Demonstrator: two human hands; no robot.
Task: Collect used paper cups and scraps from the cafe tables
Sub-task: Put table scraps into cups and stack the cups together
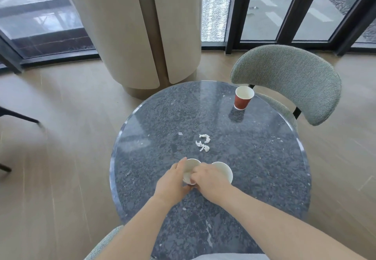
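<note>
Two white paper cups stand side by side near the front of the round dark stone table (264, 178). My left hand (173, 180) grips the left white cup (192, 165) around its side. My right hand (209, 178) reaches across from the right, its fingers bent down at that cup's mouth; what they hold is hidden. It covers part of the right white cup (224, 171). Torn white paper scraps (203, 142) lie at the table's middle, with a tiny scrap (180, 133) to their left. A red paper cup (243, 98) stands upright at the far right edge.
A grey-green upholstered chair (295, 80) is pushed in at the table's far right. A beige rounded column (142, 36) stands behind the table, before dark-framed windows. Another chair's back (105, 243) shows at the bottom edge. Dark chair legs (20, 117) stand on the wooden floor at left.
</note>
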